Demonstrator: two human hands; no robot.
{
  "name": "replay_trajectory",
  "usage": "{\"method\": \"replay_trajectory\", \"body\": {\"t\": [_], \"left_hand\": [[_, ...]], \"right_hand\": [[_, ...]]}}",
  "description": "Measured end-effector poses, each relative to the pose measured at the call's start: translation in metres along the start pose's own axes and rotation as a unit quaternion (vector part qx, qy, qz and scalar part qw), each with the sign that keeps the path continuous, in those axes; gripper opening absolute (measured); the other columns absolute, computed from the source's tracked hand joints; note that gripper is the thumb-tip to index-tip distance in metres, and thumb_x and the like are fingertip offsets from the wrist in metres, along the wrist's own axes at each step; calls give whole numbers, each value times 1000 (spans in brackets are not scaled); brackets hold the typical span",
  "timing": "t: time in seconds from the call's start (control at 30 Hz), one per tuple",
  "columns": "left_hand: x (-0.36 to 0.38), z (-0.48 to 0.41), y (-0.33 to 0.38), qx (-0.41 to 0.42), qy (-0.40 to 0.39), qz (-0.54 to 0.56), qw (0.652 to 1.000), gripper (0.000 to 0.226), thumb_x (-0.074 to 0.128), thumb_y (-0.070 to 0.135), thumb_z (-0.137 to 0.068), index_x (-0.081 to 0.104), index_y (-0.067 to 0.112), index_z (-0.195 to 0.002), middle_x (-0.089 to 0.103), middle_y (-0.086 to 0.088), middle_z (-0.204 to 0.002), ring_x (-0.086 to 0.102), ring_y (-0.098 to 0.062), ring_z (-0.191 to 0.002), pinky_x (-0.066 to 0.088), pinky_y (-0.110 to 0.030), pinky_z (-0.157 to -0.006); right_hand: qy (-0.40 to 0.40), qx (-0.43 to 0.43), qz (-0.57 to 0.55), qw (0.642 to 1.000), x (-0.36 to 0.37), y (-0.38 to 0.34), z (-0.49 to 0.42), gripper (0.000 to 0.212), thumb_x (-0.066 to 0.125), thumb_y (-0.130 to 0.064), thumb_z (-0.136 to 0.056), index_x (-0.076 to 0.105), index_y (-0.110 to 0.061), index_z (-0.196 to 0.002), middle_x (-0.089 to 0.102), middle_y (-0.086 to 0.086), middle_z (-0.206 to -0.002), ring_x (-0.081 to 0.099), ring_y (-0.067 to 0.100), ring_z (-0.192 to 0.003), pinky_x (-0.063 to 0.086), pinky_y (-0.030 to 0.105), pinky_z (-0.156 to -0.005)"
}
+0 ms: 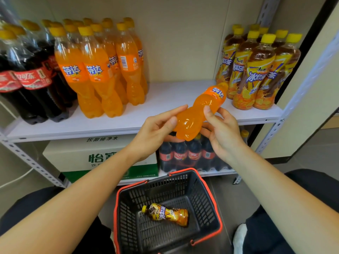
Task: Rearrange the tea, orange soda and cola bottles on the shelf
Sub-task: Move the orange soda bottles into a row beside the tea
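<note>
An orange soda bottle (200,109) lies tilted in front of the white shelf (165,99), its cap end pointing toward the tea. My left hand (156,129) grips its base and my right hand (222,129) grips its middle. On the shelf stand several cola bottles (27,74) at the left, several orange soda bottles (102,66) beside them, and several tea bottles (256,70) at the right. One tea bottle (167,214) lies on its side in the basket.
A black basket with red rim (207,186) sits on the floor between my knees. The lower shelf holds a white and green water carton (88,154) and more cola bottles (190,153). A grey metal upright (286,114) frames the right side.
</note>
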State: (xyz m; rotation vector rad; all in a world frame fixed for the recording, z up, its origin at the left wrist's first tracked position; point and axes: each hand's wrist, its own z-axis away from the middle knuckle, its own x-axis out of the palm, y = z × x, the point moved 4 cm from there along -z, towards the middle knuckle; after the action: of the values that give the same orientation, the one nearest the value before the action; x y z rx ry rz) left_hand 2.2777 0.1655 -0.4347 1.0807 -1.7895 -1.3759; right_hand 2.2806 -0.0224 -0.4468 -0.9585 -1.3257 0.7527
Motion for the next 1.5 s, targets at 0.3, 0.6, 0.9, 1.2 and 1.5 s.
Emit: {"method": "replay_trajectory", "body": {"t": [0.3,0.6,0.9,1.2,1.5], "left_hand": [[-8,-3,-10,-85,24,26,996,49,76,23,-85,64,19,-132,73,-7,-123,73,-26,-107,61,-33,-79],[-9,-4,-13,-60,44,-99,992,51,76,2,-87,62,17,-133,71,-5,-127,73,-22,-107,59,-41,-95],[-5,-9,-10,8,22,-193,981,60,70,10,-96,49,28,-149,67,3,-133,65,-14,-120,56,-33,-97],[-82,-40,-5,40,353,-292,888,47,73,14,-91,61,15,-136,65,3,-132,60,-20,-124,50,-37,-104],[-117,-79,-24,-4,406,-317,857,99,78,20,-88,11,12,-162,35,-14,-162,39,-37,-145,35,-51,-118]], "right_hand": [[-4,-91,57,994,-3,-6,-2,72,77,-8,-87,43,-18,-149,64,22,-122,72,31,-107,62,44,-79],[-41,-148,119,981,-2,-6,-3,84,78,1,-86,37,-25,-154,68,11,-121,73,34,-103,60,54,-88],[-59,-215,205,953,9,-22,-7,86,83,-6,-84,37,-24,-155,64,8,-134,69,30,-114,61,48,-90],[-47,-270,283,919,27,-33,-49,90,81,4,-79,39,-36,-148,61,-11,-130,71,7,-103,57,21,-82],[-7,-250,318,915,26,-17,-104,89,79,-1,-85,31,-19,-158,54,-1,-136,62,10,-114,55,21,-89]]}}
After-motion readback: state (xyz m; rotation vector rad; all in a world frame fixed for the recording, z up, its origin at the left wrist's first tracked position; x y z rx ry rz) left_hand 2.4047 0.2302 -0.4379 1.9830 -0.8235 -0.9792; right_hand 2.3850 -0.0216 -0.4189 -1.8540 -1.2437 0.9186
